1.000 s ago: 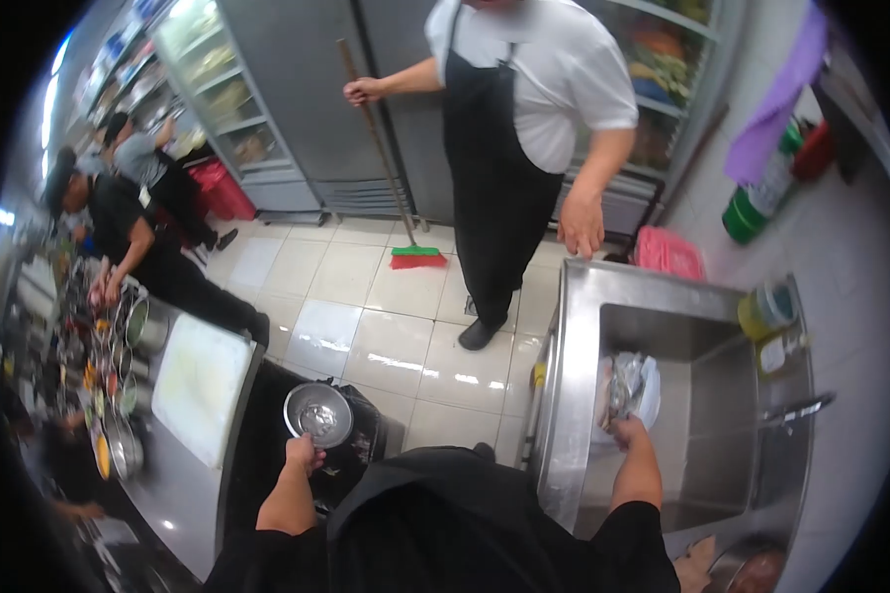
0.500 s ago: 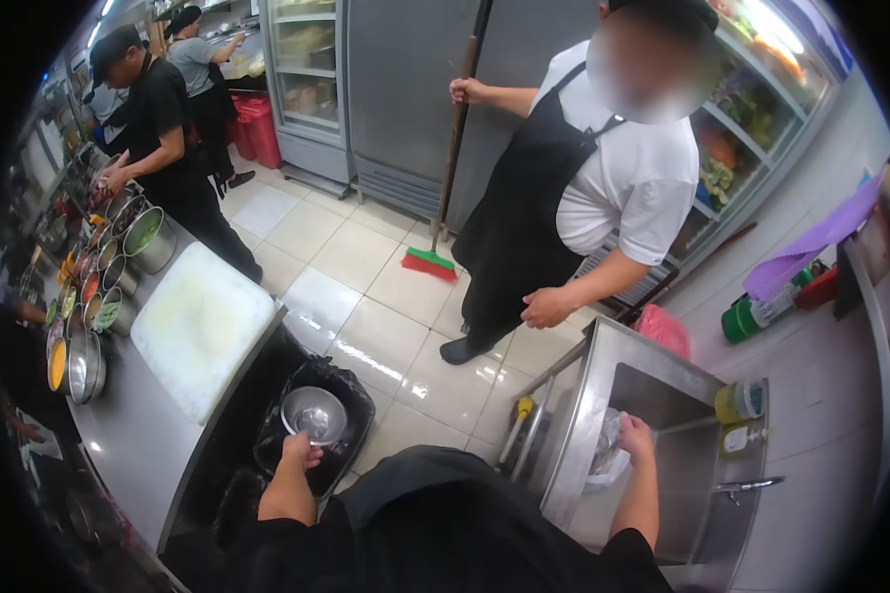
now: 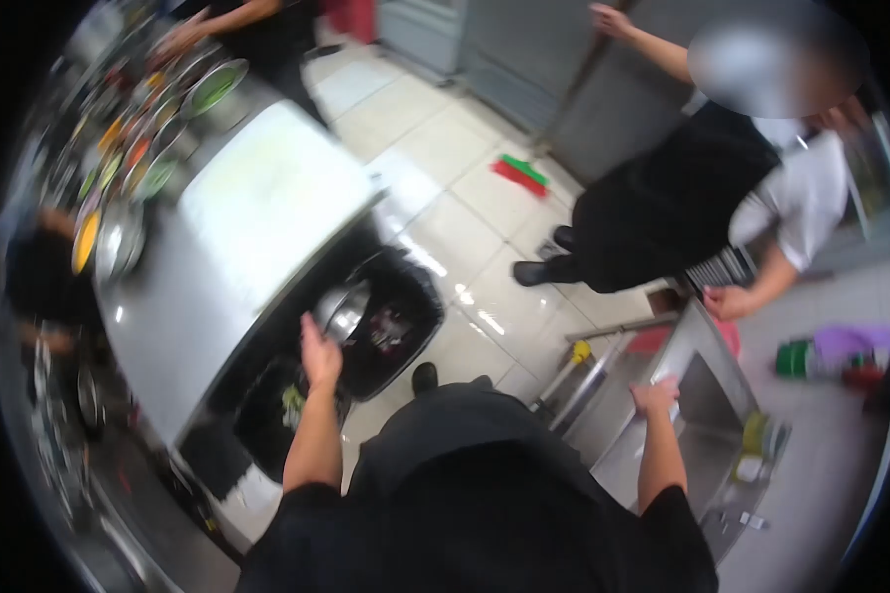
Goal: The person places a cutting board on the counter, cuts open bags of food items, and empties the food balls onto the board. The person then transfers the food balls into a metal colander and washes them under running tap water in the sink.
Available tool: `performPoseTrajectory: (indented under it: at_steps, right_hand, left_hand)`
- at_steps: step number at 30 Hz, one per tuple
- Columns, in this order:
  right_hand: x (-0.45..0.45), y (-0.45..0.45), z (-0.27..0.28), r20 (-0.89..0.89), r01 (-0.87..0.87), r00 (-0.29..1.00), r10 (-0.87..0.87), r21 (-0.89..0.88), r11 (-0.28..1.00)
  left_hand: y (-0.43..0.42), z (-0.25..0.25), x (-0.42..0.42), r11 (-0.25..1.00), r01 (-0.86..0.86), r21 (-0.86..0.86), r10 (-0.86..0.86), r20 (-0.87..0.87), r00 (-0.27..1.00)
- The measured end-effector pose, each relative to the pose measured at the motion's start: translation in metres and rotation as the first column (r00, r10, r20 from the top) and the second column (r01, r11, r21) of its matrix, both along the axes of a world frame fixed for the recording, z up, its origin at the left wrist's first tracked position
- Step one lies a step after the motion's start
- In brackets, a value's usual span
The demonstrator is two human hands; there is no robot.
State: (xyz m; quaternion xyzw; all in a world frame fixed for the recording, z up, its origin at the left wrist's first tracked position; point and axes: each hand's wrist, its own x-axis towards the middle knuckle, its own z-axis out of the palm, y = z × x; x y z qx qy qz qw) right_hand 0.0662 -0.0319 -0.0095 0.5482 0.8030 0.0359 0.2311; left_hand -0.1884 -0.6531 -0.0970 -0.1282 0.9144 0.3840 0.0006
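My left hand [image 3: 321, 354] grips the rim of a round metal bowl [image 3: 344, 314], which is tilted over a black-lined bin [image 3: 427, 306]. Dark and reddish scraps lie in that bin. A second black-lined bin [image 3: 257, 435], with pale green scraps inside, stands nearer to me. On the other side, my right hand [image 3: 655, 395] is over the near rim of the metal sink [image 3: 707, 390]. Its fingers are bent and smeared by motion, so whether they hold anything is unclear.
A white cutting board [image 3: 272, 203] lies on the steel counter [image 3: 153, 341] beside several metal food containers. Facing me, a co-worker in a black apron [image 3: 663, 203] holds a broom [image 3: 522, 176]. Another person works at the counter's far end. The tiled floor shines.
My view has turned and dipped. The bowl is now tilted, and scraps show in the bin. My right hand has come up from the sink; the clear plastic it held no longer shows.
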Motion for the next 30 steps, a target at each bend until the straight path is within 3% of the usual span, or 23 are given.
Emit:
performPoseTrajectory:
  at_steps: [1, 3, 4, 6, 7, 8, 9, 10, 12, 13, 14, 16, 18, 19, 20, 22, 24, 30]
  right_hand:
    - [0.003, 0.003, 0.003, -0.041, 0.056, 0.997, -0.058, -0.038, 0.998]
    - [-0.007, -0.01, 0.023, -0.078, 0.171, 0.981, -0.175, -0.056, 0.984]
    - [-0.013, -0.022, 0.031, -0.073, 0.209, 0.975, -0.211, -0.046, 0.977]
    - [0.007, -0.013, 0.018, -0.118, 0.18, 0.978, -0.171, 0.069, 0.981]
    - [0.0, -0.013, 0.005, -0.141, 0.126, 0.984, -0.11, 0.114, 0.985]
    - [-0.009, -0.023, 0.029, -0.286, 0.206, 0.937, -0.201, -0.014, 0.978]
    - [-0.013, -0.029, 0.038, -0.311, 0.133, 0.942, -0.127, 0.001, 0.991]
    - [-0.012, -0.026, 0.031, -0.353, 0.179, 0.921, -0.163, 0.013, 0.984]
    - [-0.017, -0.028, 0.033, -0.282, 0.196, 0.941, -0.185, 0.01, 0.981]
    - [-0.015, -0.027, 0.028, -0.213, 0.15, 0.967, -0.142, 0.024, 0.988]
    - [-0.001, -0.005, 0.0, -0.144, 0.057, 0.989, -0.046, 0.072, 0.996]
    - [-0.009, -0.013, 0.022, -0.163, 0.126, 0.977, -0.138, -0.082, 0.989]
    - [-0.008, 0.0, 0.006, -0.072, 0.073, 0.995, -0.075, -0.033, 0.997]
    - [-0.003, 0.012, -0.008, -0.051, 0.079, 0.996, -0.079, -0.019, 0.997]
    - [-0.001, 0.02, -0.014, -0.045, 0.085, 0.995, -0.087, -0.027, 0.996]
    - [-0.001, 0.021, -0.014, -0.076, 0.147, 0.985, -0.152, -0.065, 0.987]
    - [-0.005, 0.02, -0.01, -0.097, 0.202, 0.973, -0.21, -0.084, 0.976]
    - [0.003, 0.042, -0.045, -0.053, 0.266, 0.962, -0.267, -0.025, 0.964]
  left_hand:
    - [0.004, 0.01, -0.004, 0.994, 0.006, 0.111, 0.004, -0.086, 0.996]
    - [0.011, 0.038, -0.006, 0.987, 0.134, 0.086, -0.104, -0.287, 0.952]
    - [0.02, 0.069, -0.006, 0.986, 0.158, 0.047, -0.144, -0.219, 0.965]
    - [0.015, 0.037, -0.02, 0.98, 0.195, -0.031, -0.196, -0.279, 0.94]
    - [0.002, 0.008, -0.028, 0.96, 0.234, -0.152, -0.263, -0.213, 0.941]
    - [0.002, 0.013, -0.028, 0.959, 0.235, -0.159, -0.244, -0.039, 0.969]
    - [0.008, 0.026, -0.029, 0.977, 0.176, -0.119, -0.175, 0.025, 0.984]
    - [0.008, 0.026, -0.03, 0.969, 0.206, -0.133, -0.223, -0.122, 0.967]
    - [0.017, 0.051, -0.029, 0.985, 0.161, -0.063, -0.166, -0.087, 0.982]
    - [0.012, 0.036, -0.032, 0.981, 0.172, -0.088, -0.183, -0.123, 0.975]
    - [0.01, 0.034, -0.035, 0.981, 0.166, -0.098, -0.163, 0.04, 0.986]
    - [0.01, 0.034, -0.041, 0.991, 0.116, -0.063, -0.108, 0.125, 0.986]
    - [0.012, 0.028, -0.038, 0.985, 0.172, 0.005, -0.17, -0.124, 0.978]
    - [0.013, 0.026, -0.039, 0.984, 0.18, 0.011, -0.177, -0.151, 0.973]
    - [0.017, 0.03, -0.039, 0.987, 0.16, 0.016, -0.159, -0.049, 0.986]
    - [0.023, 0.036, -0.038, 0.989, 0.141, 0.045, -0.14, -0.039, 0.989]
    - [0.028, 0.04, -0.037, 0.978, 0.152, 0.143, -0.127, -0.171, 0.977]
    - [0.025, 0.072, -0.037, 0.956, 0.044, 0.291, 0.022, -0.219, 0.976]
